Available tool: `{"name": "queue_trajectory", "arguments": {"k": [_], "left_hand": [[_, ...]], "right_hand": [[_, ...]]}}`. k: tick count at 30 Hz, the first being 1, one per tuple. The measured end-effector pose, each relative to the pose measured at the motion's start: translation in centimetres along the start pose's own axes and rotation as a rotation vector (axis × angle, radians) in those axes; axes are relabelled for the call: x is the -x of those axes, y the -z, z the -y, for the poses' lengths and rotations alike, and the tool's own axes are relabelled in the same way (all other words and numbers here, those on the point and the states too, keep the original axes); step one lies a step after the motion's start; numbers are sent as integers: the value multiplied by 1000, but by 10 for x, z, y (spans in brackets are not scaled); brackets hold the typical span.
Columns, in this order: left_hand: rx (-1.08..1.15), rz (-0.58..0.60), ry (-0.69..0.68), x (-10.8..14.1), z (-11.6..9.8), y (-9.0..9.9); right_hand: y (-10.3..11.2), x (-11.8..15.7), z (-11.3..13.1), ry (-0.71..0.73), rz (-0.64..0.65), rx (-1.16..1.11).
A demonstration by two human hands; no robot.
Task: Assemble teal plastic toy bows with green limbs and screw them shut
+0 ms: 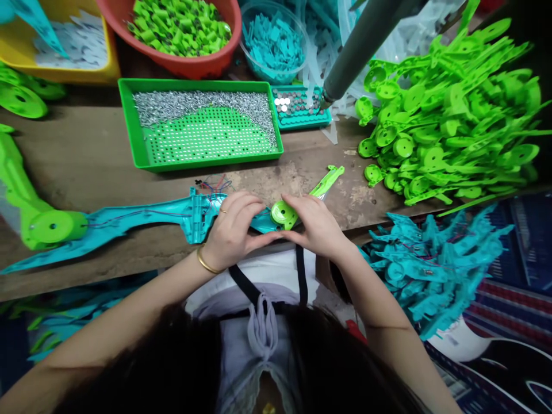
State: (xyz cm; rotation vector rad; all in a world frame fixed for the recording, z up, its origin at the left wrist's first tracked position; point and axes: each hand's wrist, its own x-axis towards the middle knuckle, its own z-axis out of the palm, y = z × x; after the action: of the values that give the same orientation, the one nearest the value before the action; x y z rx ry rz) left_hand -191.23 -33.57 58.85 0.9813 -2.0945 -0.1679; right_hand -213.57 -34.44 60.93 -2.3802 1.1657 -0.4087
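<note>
Both hands are at the near edge of the wooden desk, working over a turquoise plastic toy shell that lies lengthwise along that edge. The left hand, with a ring and a gold bracelet on its side, is partly closed over the shell's right-hand stretch, fingers bent across the top. The right hand is curled around a lime-green disc-ended piece at the shell's right end, its narrow arm slanting out beyond the knuckles; the two thumbs point inward and meet just below the disc. Thin wires rise behind the left fingers. At the shell's left end sits a lime-green hub part; whether they are joined cannot be told. Beyond lie a green perforated tray of screws, a small turquoise tray of round metal discs, a red bowl, a clear tub and a yellow bin. A dark grey rod-shaped tool slants above the small tray. To the right are a heap of lime-green parts and, lower, a pile of turquoise shells.
</note>
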Motion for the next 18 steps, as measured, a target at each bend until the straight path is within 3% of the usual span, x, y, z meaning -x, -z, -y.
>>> {"name": "queue_trajectory", "arguments": {"k": [8,18], "left_hand": [[6,49,66,4,2,0],[-19,34,-7,2,2,1]], "right_hand": [[1,2,-2,-1,14,2],[2,-1,-2,16,-3,55]]}}
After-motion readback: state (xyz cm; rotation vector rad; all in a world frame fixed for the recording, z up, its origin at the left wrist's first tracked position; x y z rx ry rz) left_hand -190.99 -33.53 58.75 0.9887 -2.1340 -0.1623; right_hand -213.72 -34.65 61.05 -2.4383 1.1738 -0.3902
